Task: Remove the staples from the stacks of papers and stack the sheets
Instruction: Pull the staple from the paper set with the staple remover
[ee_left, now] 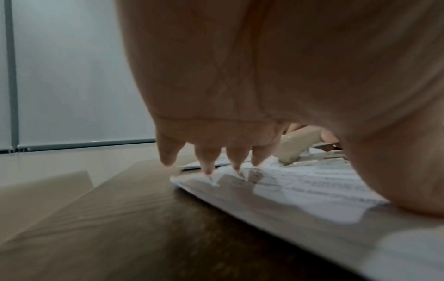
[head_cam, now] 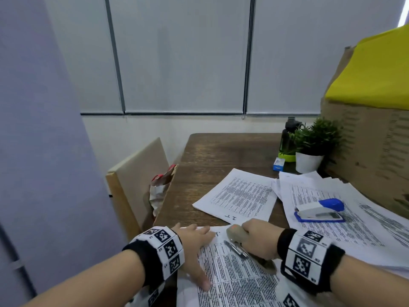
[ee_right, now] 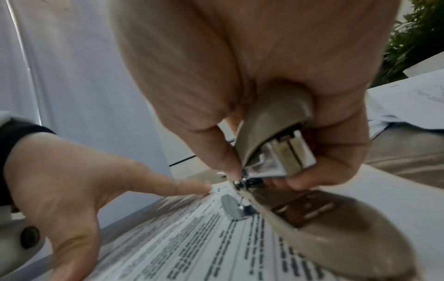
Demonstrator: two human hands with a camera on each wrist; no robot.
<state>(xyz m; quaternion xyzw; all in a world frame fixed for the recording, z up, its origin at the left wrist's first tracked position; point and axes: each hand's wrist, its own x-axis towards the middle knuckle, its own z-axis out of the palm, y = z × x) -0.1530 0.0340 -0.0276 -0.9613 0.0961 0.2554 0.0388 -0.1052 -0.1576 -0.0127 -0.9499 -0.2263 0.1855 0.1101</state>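
A stack of printed sheets [head_cam: 234, 282] lies at the table's near edge. My left hand [head_cam: 194, 249] rests flat on its top left part, fingers straight and spread; the left wrist view shows the fingertips [ee_left: 209, 167] pressing the paper's corner [ee_left: 300, 182]. My right hand [head_cam: 259, 235] grips a beige stapler [head_cam: 238, 235] swung open over the top of the stack. In the right wrist view the fingers curl round the stapler's upper arm [ee_right: 276, 129], and a metal tip [ee_right: 234, 207] touches the paper [ee_right: 192, 247] next to my left forefinger [ee_right: 180, 186]. No staple is discernible.
A loose printed sheet [head_cam: 239, 196] lies beyond the hands. To the right a spread pile of papers [head_cam: 332, 231] carries a blue and white stapler [head_cam: 318, 211]. A potted plant [head_cam: 314, 140], dark bottle [head_cam: 287, 138], small blue box [head_cam: 278, 165] and cardboard box [head_cam: 371, 140] crowd the back right. A chair [head_cam: 137, 173] stands left of the table [head_cam: 210, 156].
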